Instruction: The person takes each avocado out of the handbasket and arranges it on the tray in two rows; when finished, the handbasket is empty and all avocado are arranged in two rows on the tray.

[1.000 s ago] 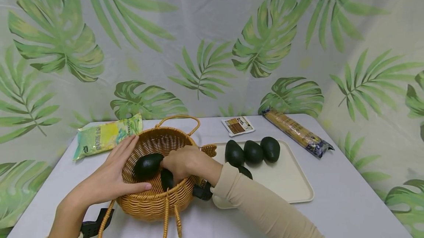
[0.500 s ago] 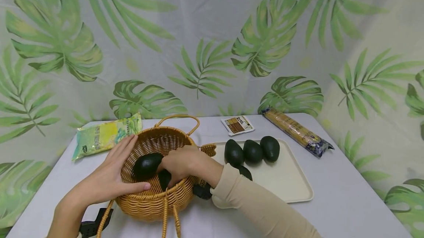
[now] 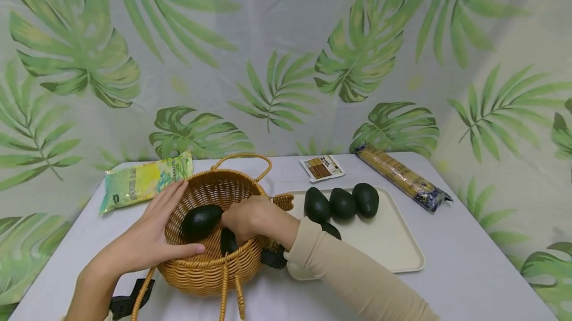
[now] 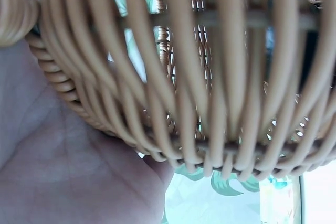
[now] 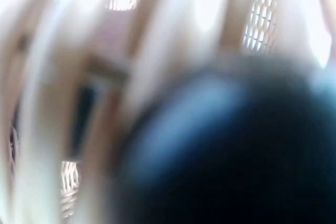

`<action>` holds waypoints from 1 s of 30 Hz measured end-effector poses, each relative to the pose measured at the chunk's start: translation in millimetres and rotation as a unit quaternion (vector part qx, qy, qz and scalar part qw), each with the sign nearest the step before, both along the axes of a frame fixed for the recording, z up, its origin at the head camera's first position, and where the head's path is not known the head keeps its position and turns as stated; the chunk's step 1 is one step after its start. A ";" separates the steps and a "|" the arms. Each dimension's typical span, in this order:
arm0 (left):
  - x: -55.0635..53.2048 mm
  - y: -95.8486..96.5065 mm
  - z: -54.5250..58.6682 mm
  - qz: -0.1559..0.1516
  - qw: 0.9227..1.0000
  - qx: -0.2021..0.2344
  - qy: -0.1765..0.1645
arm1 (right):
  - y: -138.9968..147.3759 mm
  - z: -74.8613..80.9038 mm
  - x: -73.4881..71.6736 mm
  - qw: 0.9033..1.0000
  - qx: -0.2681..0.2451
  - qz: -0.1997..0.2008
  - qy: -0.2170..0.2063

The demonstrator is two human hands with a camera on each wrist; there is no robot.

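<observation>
A round wicker basket (image 3: pixel 192 274) stands at the front left of the table, tipped a little towards me. My left hand (image 3: pixel 145 241) lies against its left side, fingers straight along the rim and thumb laid over the front edge. In the left wrist view the palm (image 4: pixel 79 177) is right up against the woven strands. My right hand (image 3: pixel 250 216) reaches in over the right rim and grips a dark green avocado (image 3: pixel 228 242), partly covered by the fingers. Beside it inside the basket lies another avocado (image 3: pixel 201 221). A blurred dark rounded shape (image 5: pixel 220 150) fills much of the right wrist view.
Several avocados (image 3: pixel 342 204) lie on a cream tray (image 3: pixel 380 246) right of the basket; my right forearm partly covers one. Behind stand a green-yellow packet (image 3: pixel 143 182), a small white-and-brown packet (image 3: pixel 321 168) and a long pasta pack (image 3: pixel 402 177). Basket handles (image 3: pixel 243 156) stick out at back and front.
My right hand and the avocado it grips have shifted only slightly inside the basket. The left hand stays on the rim.
</observation>
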State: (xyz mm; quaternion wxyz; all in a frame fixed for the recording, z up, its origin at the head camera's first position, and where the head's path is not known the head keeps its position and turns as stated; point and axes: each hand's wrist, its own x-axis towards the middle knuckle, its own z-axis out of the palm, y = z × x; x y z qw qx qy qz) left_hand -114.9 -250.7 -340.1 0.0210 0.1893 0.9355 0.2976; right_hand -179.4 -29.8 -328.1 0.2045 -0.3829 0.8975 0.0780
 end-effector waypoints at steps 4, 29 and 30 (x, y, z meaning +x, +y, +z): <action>0.5 -0.7 -1.7 0.003 1.000 0.001 -0.010 | 0.0 -2.1 0.2 1.000 -0.012 0.011 0.015; -1.1 -2.1 -1.8 0.001 1.000 -0.011 -0.011 | 42.3 22.3 -11.5 0.966 -0.251 0.061 -0.011; -0.9 -2.8 -2.1 0.002 1.000 -0.011 -0.011 | 45.0 23.8 -11.3 0.963 -0.261 0.060 -0.016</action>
